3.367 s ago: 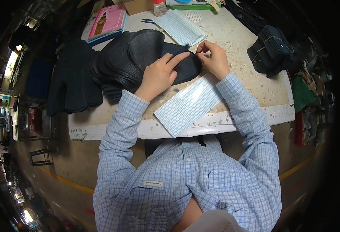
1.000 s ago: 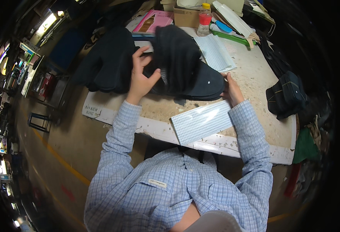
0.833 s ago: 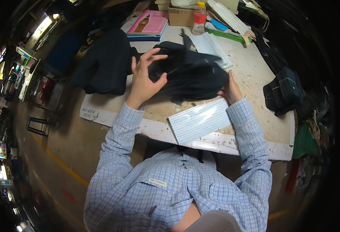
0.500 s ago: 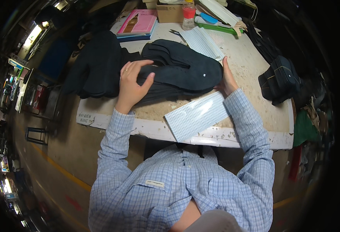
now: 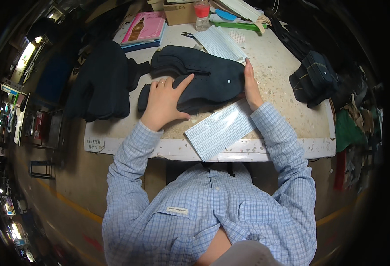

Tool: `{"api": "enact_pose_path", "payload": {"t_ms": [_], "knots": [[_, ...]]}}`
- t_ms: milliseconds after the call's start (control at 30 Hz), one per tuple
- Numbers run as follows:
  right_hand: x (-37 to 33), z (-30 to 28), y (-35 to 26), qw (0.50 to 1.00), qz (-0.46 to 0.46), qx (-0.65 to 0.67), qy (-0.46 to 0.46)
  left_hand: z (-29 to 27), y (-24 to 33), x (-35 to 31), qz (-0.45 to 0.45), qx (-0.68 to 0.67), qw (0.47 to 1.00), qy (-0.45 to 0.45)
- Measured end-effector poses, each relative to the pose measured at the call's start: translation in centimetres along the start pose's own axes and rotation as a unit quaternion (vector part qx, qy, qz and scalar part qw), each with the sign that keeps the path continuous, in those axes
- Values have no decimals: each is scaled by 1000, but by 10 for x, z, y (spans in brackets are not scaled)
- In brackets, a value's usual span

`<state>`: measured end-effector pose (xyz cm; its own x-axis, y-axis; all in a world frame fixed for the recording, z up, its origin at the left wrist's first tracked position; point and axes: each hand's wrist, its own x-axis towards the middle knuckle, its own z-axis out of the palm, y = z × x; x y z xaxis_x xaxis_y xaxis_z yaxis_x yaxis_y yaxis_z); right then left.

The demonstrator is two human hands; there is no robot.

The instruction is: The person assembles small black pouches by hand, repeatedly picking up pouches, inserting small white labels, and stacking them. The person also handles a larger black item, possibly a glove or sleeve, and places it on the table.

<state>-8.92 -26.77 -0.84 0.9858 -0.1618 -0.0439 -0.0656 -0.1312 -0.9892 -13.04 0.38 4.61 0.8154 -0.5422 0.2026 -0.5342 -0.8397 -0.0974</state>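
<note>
A stack of dark navy, U-shaped cut pieces [image 5: 221, 74], which look like shoe uppers, lies on the table before me, a small white sticker on its top piece. My left hand [image 5: 165, 99] rests on the stack's near leg, fingers spread, the thumb out along the near edge. Against the rounded right end lies my right hand [image 5: 252, 85], upright with its fingers straight and together. Left of my left hand sits a second stack of dark pieces [image 5: 104, 82]. A sheet of small printed labels [image 5: 221, 130] lies nearest me, just below the stack.
More label sheets [image 5: 219, 43] and black-handled snips [image 5: 189, 35] lie behind the stack. Farther back are a pink book [image 5: 146, 27], a cardboard box [image 5: 182, 14], a bottle [image 5: 202, 17] and a green tray [image 5: 239, 25]. Tied dark bundles [image 5: 314, 79] sit at the right edge.
My left hand has come down onto the near leg, its fingers spreading wider. The stack's two legs now lie closer together, with a narrow slit between them. My right hand stays against the rounded end.
</note>
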Motion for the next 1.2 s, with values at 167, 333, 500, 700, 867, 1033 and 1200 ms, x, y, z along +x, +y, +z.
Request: {"api": "enact_pose_path", "payload": {"t_ms": [167,333,500,700,867,1033,1200], "knots": [[24,8,12,986,-28,-153,51,-6,8,-2,-16,-48,996,79],[29,1,2,995,7,-93,-28,-19,23,-32,-139,-313,939,-18],[16,-11,-8,988,114,11,-108,-2,43,-53,-15,-279,959,-41],[22,-11,1,984,145,27,-104,-43,-2,-62,-133,-583,801,-22],[20,-15,5,986,128,36,-105,-45,-67,1,-182,-628,718,238],[7,-8,7,996,9,-31,-82,-3,-92,65,-291,-584,690,313],[-9,21,12,984,-133,-111,36,-11,-69,38,-169,-373,834,370]]}}
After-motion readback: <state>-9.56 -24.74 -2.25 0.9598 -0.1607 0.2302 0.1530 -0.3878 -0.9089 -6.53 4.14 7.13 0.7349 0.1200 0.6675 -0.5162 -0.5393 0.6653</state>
